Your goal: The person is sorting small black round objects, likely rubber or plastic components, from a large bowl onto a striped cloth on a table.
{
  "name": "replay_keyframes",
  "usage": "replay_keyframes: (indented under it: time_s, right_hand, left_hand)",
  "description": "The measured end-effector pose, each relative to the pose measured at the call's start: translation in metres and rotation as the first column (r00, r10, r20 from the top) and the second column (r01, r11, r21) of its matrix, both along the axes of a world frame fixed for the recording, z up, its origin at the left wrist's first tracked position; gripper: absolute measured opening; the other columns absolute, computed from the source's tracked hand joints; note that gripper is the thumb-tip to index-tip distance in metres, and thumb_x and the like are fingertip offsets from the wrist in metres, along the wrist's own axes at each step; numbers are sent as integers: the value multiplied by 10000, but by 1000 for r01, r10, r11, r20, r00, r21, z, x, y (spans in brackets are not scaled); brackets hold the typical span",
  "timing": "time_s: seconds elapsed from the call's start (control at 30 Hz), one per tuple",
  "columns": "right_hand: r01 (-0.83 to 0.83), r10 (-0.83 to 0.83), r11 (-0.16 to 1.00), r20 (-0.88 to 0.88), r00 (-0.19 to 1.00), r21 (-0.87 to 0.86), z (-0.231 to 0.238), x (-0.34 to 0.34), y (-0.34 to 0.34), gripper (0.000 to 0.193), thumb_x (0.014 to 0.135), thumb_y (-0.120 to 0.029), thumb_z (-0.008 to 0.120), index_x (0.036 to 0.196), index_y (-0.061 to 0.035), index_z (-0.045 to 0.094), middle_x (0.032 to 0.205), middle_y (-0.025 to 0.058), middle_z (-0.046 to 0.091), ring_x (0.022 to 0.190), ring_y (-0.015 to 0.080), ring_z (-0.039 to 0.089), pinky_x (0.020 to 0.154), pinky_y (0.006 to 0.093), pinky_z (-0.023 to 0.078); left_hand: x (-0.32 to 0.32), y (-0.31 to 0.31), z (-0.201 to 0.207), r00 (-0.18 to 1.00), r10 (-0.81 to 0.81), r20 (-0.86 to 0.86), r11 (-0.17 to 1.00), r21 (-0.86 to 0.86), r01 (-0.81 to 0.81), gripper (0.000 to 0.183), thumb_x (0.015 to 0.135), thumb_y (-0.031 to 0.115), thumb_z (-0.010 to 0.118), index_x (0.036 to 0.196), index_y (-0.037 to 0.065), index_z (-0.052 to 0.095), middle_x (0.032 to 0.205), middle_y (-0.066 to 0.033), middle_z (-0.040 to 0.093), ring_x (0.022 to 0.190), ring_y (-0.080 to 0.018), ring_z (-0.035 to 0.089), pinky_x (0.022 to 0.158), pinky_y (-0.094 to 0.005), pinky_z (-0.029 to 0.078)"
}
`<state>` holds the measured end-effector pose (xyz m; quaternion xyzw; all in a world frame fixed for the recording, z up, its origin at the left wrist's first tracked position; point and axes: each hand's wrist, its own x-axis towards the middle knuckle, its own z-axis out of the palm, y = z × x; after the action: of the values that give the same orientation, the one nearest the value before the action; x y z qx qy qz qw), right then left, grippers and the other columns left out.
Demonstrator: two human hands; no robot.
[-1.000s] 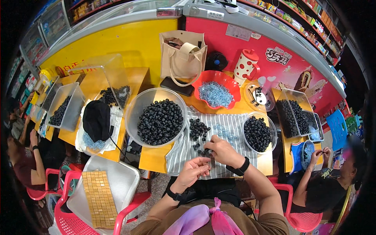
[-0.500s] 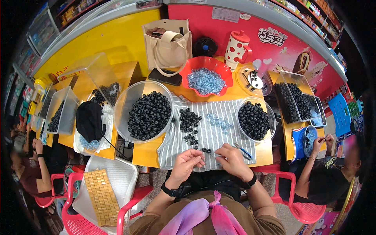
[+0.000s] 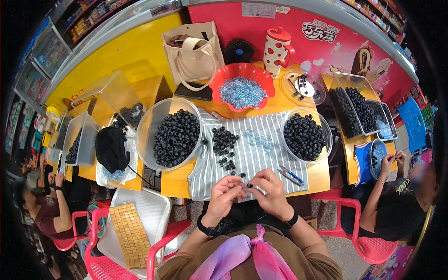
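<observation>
My left hand (image 3: 225, 197) is at the near edge of a grey striped cloth (image 3: 196, 170), thumb and fingers pinched together. Whatever it may hold is too small to make out. Close beside it, my right hand (image 3: 271, 195) grips a black bead (image 3: 249, 185) between thumb and fingertips. A single loose black bead (image 3: 243, 175) lies just beyond my fingers. Farther up the cloth are a pile of black beads (image 3: 224, 140) and a scatter of small pale-blue beads (image 3: 257, 140). Blue-handled thread snips (image 3: 291, 176) rest right of my right hand.
Transparent tubs of black beads stand left (image 3: 149, 156) and right (image 3: 326, 140) of the cloth. Behind are a red bowl (image 3: 215, 84) of blue beads, a beige bag (image 3: 196, 60), a phone (image 3: 193, 92) and a dotted cup (image 3: 275, 51). People sit at both sides; an empty-seated pink chair (image 3: 102, 268) is left.
My right hand has taken hold of a black bead from the cloth's near edge and moved closer to my left hand. The whole view has shifted slightly.
</observation>
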<state>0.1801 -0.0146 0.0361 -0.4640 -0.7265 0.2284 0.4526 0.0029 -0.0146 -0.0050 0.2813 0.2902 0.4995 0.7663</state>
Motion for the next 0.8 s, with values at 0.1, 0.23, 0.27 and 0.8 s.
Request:
replay_keyframes:
  time_s: [0.1, 0.23, 0.27, 0.8]
  right_hand:
    - [-1, -2, 998, 37, 999, 68, -8, -6, -9, 210, 663, -8, 739, 847, -34, 642, 850, 110, 581, 747, 280, 590, 615, 353, 471]
    - [47, -53, 995, -68, 996, -83, -16, 4, -4, 207, 680, -27, 740, 864, -32, 644, 822, 113, 568, 723, 293, 578, 598, 369, 463]
    - [111, -128, 976, -84, 988, -186, -20, 7, -1, 210, 685, -28, 740, 872, -30, 644, 817, 118, 564, 728, 301, 578, 601, 372, 463]
    - [-172, 56, 937, -356, 933, -303, -8, 1, -2, 81, 777, 42, 638, 823, 8, 581, 791, 128, 586, 705, 269, 608, 592, 317, 462]
  left_hand:
    - [5, -5, -7, 999, -43, 19, 999, -10, 44, 163, 906, 3, 588, 1066, -17, 612, 959, -103, 665, 785, -155, 656, 667, -250, 524]
    - [-1, -5, -17, 994, -35, 105, 999, -16, 37, 156, 892, 1, 607, 1046, -21, 624, 1004, -109, 652, 799, -153, 648, 692, -242, 521]
    - [-3, -4, -16, 988, -21, 152, 999, -27, 25, 160, 890, 7, 613, 1047, -20, 625, 1005, -108, 651, 807, -154, 645, 704, -240, 518]
    - [-2, 4, -18, 986, -63, 152, 998, 28, 59, 140, 874, 15, 640, 1013, -1, 627, 1000, -56, 601, 786, -130, 614, 724, -237, 506]
